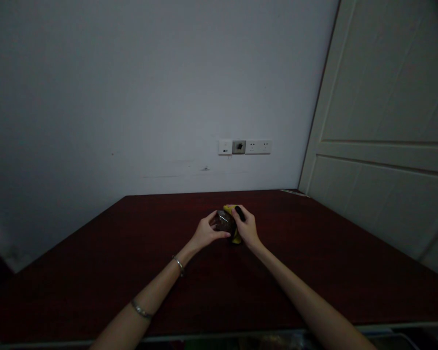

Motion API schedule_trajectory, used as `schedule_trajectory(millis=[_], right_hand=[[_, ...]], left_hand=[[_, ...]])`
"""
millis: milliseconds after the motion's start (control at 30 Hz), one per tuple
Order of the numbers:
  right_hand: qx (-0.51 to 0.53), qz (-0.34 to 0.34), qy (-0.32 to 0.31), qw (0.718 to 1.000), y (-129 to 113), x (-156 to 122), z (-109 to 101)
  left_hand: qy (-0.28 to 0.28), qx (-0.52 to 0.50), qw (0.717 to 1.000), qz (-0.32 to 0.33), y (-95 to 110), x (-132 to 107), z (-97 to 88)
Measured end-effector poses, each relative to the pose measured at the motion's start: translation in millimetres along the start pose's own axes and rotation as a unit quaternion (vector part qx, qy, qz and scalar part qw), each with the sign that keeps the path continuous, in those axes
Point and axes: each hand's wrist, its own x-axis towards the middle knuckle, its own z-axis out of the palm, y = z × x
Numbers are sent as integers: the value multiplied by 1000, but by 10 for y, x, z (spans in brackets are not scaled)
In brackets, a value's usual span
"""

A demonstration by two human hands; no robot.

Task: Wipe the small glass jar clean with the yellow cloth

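Note:
My left hand curls its thumb and fingers around a round, see-through glass vessel with a bright reflection on it. Against the vessel's right side, my right hand grips a yellow cloth, which shows above and below the fingers. A small black rounded part sticks out by the right thumb; whether it belongs to the vessel or is separate I cannot tell. Both hands are close together over the dark red table. The palms and the far side of the vessel are hidden.
A pale wall with a row of sockets rises behind the table. At the right stands a white panelled door. A thin pale strip lies at the table's back right corner. Blurred items show below the front edge.

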Motion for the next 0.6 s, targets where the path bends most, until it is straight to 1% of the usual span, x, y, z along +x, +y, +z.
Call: schedule_trajectory(millis=[233,333,467,600], right_hand=[[-29,-38,-2,999,-52,-46,8],[-57,-74,-12,996,-59,-80,11],[-100,-138,-50,984,-87,-54,29],[-141,-169,-109,969,-129,120,36]], left_hand=[[17,-11,1000,-2,-6,8,6],[27,-8,1000,-5,-2,17,-5],[32,-3,999,0,-6,21,-38],[-2,20,999,25,-6,-5,-45]])
